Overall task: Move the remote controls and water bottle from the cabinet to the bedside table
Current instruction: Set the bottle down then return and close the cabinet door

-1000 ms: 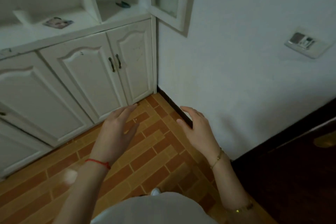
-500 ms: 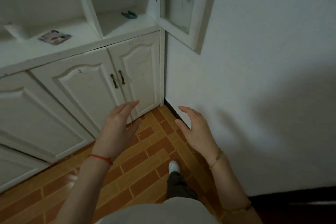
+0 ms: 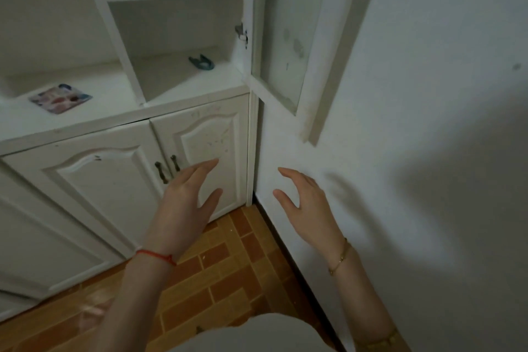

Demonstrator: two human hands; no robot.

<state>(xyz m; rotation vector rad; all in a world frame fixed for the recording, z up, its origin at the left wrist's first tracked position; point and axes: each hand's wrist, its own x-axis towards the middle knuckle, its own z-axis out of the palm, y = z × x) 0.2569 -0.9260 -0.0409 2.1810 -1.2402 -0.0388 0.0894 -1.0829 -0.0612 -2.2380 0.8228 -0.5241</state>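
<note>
A white cabinet point(image 3: 123, 120) with open shelves above and shut lower doors fills the left of the view. No remote control or water bottle shows on the visible shelves. My left hand point(image 3: 185, 200) hovers in front of the lower right door, fingers apart and empty. My right hand point(image 3: 305, 203) is raised in front of the white wall, also empty with fingers spread. Both hands sit below the counter shelf.
A small colourful card point(image 3: 60, 98) lies on the counter ledge at left. A dark teal curved object point(image 3: 201, 62) rests in the right shelf compartment. A glass cabinet door point(image 3: 283, 28) hangs open against the wall point(image 3: 428, 123). Brick-pattern floor point(image 3: 223, 274) lies below.
The view has swung up and left toward the cabinet, losing the wall switch and the dark floor on the right. Both hands have risen, staying open and empty.
</note>
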